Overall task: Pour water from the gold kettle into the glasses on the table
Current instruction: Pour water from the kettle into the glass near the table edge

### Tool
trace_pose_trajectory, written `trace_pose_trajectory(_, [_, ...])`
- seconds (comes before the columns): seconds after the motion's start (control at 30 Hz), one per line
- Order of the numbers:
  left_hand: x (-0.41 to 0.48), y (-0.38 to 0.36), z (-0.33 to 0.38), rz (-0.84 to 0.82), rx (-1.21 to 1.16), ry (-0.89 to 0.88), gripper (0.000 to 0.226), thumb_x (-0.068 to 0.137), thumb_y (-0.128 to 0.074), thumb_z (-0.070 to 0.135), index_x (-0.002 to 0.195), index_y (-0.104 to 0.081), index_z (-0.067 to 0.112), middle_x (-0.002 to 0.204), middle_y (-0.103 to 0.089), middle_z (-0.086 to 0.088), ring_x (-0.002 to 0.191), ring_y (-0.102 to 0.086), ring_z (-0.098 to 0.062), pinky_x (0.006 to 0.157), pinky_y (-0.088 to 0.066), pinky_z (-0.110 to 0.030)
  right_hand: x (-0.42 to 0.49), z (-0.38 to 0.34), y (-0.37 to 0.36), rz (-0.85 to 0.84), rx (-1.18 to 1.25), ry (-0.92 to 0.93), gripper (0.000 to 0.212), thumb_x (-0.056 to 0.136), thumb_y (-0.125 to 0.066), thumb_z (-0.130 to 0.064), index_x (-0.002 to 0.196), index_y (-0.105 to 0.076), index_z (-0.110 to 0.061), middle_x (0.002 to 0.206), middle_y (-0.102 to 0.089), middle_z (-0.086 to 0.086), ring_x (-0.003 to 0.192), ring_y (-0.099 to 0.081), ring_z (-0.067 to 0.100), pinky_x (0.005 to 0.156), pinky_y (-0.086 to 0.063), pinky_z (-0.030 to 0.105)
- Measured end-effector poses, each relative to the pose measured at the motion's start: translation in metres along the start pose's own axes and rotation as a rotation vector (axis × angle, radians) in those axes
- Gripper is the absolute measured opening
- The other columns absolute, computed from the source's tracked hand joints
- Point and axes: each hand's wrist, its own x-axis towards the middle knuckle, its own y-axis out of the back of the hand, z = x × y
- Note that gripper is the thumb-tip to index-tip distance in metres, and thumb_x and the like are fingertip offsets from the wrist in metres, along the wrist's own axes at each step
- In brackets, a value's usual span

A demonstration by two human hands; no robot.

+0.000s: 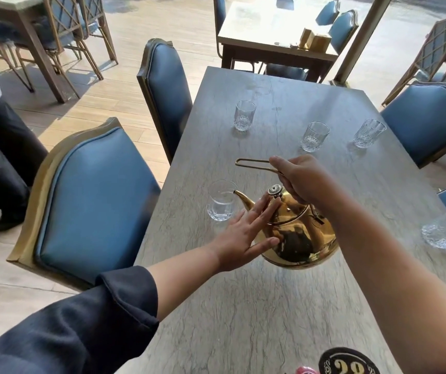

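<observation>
Gold kettle (297, 238) tipping toward glass (220, 201) at its 10 o'clock
R hand (300, 179) is gripping the handle (254, 161), L hand (243, 238) is lying open w/ flat fingers touching the lid (288, 211).

It was a restaurant dining room: other tables (270, 28) stood around with blue padded chairs (92, 201), and glasses (244, 114) sat along the side edges of the worktop (270, 306)

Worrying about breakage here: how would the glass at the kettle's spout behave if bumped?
The glass looks squat and thick-based, so it would probably slide, not tip. It stands near the table edge; a fall would likely shatter it.
</observation>
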Motion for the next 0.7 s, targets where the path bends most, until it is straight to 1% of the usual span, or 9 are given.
trace_pose_trajectory(0.2, [0.0041,-0.0017,-0.0001,-0.001,0.008,0.003,0.066,0.095,-0.032,0.053,0.140,0.017,0.051,0.152,0.025,0.022,0.140,0.011,0.000,0.110,0.011,-0.024,0.0039,0.0035,0.0026,-0.015,-0.005,-0.010,0.055,0.097,-0.047,-0.034,0.048,-0.040,-0.011,0.025,-0.031,-0.008,0.021,-0.025,0.004,0.030,-0.025,0.015])
trace_pose_trajectory(0.33, [0.0057,-0.0051,0.0004,0.010,-0.002,0.011,0.067,0.094,-0.031,0.054,0.140,0.017,0.051,0.153,0.023,0.020,0.143,0.010,-0.004,0.111,0.009,-0.028,0.0058,0.0045,0.0041,-0.024,-0.025,-0.011,0.054,0.097,-0.047,-0.035,0.049,-0.041,-0.011,0.024,-0.031,-0.008,0.021,-0.024,0.004,0.029,-0.024,0.014])
trace_pose_trajectory(0.5, [0.0082,-0.0056,0.0005,0.010,-0.014,0.016,0.068,0.094,-0.032,0.054,0.139,0.018,0.053,0.153,0.023,0.020,0.142,0.012,-0.002,0.112,0.008,-0.031,0.0072,0.0056,0.0068,-0.017,-0.042,-0.008,0.054,0.097,-0.048,-0.034,0.048,-0.039,-0.012,0.027,-0.031,-0.009,0.023,-0.025,0.004,0.031,-0.025,0.015])
trace_pose_trajectory(0.6, [0.0088,-0.0061,0.0020,0.009,-0.010,0.020,0.068,0.093,-0.031,0.055,0.138,0.019,0.053,0.152,0.025,0.021,0.141,0.014,0.001,0.112,0.008,-0.031,0.0075,0.0052,0.0085,-0.018,-0.056,-0.003,0.053,0.097,-0.049,-0.034,0.049,-0.040,-0.012,0.031,-0.033,-0.009,0.023,-0.026,0.003,0.032,-0.026,0.015])
trace_pose_trajectory(0.7, [0.0091,-0.0058,0.0023,0.012,-0.013,0.021,0.068,0.093,-0.032,0.054,0.139,0.018,0.052,0.151,0.026,0.022,0.139,0.016,0.003,0.112,0.009,-0.029,0.0073,0.0043,0.0094,-0.028,-0.068,0.007,0.052,0.097,-0.048,-0.034,0.050,-0.041,-0.012,0.040,-0.035,-0.002,0.024,-0.026,0.003,0.033,-0.026,0.015])
